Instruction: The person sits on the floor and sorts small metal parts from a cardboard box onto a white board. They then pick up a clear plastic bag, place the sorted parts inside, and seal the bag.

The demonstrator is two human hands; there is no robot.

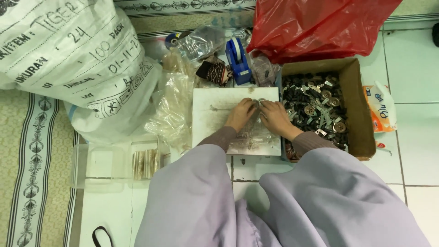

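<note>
My left hand (241,114) and my right hand (275,118) rest close together on a white board (215,114) lying on the floor. The fingertips of both meet over a small clear plastic bag (252,135) with small metal parts in it, and both hands pinch its top edge. Right of the board stands a cardboard box (354,110) full of small black and silver metal parts. My lilac skirt covers my knees in the foreground.
A large white woven sack (68,55) stands at the left and a red plastic bag (315,27) at the back right. A blue tape dispenser (238,59) and crumpled clear bags (176,110) lie behind the board. A clear plastic tray (105,164) holds brass-coloured pieces.
</note>
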